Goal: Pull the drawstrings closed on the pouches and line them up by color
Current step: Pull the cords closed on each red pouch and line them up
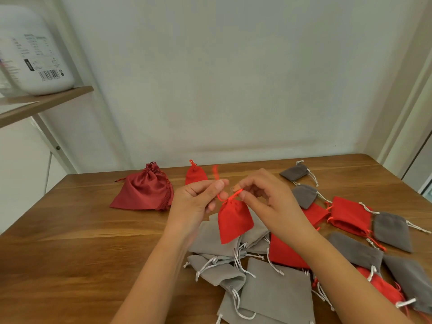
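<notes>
From the head camera, a brown wooden desk (81,242) runs up to a pale wall at its far edge. Above the desk's middle, the left hand (198,197) and the right hand (268,197) each pinch the thin red drawstring (230,197) of a small bright red fabric pouch (235,222). The pouch hangs between them with its neck gathered.

Near the far edge lie a dark red satin pouch (142,192) and, just to its right, a small red closed pouch (196,174). From the satin pouch to the desk's left edge, bare wood grain shows.

Under the hands, a heap of light grey velvet pouches (275,286) with white cords reaches the near edge. Toward the right edge, dark grey pouches (295,171) and more open red pouches (349,215) lie mixed, some overlapping.

Beyond the desk's left edge, a wooden shelf (46,101) carries a white plastic jug (35,54).
</notes>
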Tool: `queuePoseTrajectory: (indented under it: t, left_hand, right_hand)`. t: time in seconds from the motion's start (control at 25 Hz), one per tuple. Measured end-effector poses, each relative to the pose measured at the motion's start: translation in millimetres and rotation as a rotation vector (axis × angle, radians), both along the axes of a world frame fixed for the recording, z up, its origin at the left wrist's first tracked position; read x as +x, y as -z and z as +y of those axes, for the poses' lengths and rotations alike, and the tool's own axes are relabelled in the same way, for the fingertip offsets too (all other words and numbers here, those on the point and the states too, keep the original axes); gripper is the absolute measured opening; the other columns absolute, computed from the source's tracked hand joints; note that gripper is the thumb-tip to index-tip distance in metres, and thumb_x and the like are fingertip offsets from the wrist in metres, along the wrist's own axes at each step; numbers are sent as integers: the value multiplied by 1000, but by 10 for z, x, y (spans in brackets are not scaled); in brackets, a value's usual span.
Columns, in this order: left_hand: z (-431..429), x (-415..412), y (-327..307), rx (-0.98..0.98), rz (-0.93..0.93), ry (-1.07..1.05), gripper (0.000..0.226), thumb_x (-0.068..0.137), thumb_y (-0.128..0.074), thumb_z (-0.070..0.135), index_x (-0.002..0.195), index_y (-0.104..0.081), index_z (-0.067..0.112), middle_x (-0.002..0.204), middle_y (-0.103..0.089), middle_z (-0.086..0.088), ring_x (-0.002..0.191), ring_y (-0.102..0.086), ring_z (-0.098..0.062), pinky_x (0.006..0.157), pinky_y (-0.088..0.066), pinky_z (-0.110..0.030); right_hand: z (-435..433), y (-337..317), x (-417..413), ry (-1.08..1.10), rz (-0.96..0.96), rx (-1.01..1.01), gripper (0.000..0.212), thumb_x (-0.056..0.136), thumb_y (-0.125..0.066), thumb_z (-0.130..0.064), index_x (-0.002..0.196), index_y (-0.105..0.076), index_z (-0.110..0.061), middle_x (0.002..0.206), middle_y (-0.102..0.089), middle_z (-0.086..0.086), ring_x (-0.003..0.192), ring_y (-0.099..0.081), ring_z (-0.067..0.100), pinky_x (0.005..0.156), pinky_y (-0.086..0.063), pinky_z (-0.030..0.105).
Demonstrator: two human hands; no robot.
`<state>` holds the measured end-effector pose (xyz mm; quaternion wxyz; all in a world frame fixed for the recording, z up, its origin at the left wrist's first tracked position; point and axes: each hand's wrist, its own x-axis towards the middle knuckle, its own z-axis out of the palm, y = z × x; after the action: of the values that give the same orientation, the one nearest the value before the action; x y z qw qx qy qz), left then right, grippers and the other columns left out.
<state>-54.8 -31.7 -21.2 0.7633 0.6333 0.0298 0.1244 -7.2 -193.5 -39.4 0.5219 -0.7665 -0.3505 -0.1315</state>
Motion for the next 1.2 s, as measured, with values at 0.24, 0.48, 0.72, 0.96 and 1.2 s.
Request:
queuePoseTrajectory:
  t: [0.24,0.48,0.72,0.96,1.2]
  left_hand:
    - [50,28,51,216,209,76,24,91,-58,11,71,-69,9,50,-56,8,48,-40,-4,48,-33,-13]
    - [153,4,39,333,265,249,13,87,-62,3,91,-74,5,56,-58,5,52,-45,-2,50,-35,-14]
    - [233,-2,23,451,241,221,15,81,-71,5,94,-75,8,68,-69,2,57,-54,-2,55,-42,-13]
    - [241,-21,20,522,149,344,20,80,-71,6,98,-76,13,86,-73,-8,73,-62,-15,73,-47,-21]
    - [158,4,78,721,71,149,8,72,-81,26,79,-77,26,64,-64,-12,60,-44,-14,60,-34,-30]
  right_hand:
    - [43,45,-22,-9,-142,-113,3,83,-65,-16,86,-65,-15,101,-57,-13,67,-48,3,66,-36,7]
    - [48,95,-8,-16,-254,-261,5,83,-66,-14,88,-66,-14,104,-65,-9,78,-52,-11,70,-40,6]
    - [44,105,3,18,-237,-236,10,81,-67,-20,89,-71,-16,82,-65,-8,78,-56,4,69,-46,21]
    - [59,101,-9,46,-186,-213,8,80,-69,-26,84,-67,-19,78,-54,-19,76,-53,3,65,-44,19]
    - [45,67,-23,29,-25,-174,4,82,-73,-22,84,-69,-22,76,-61,-17,79,-58,3,68,-47,18]
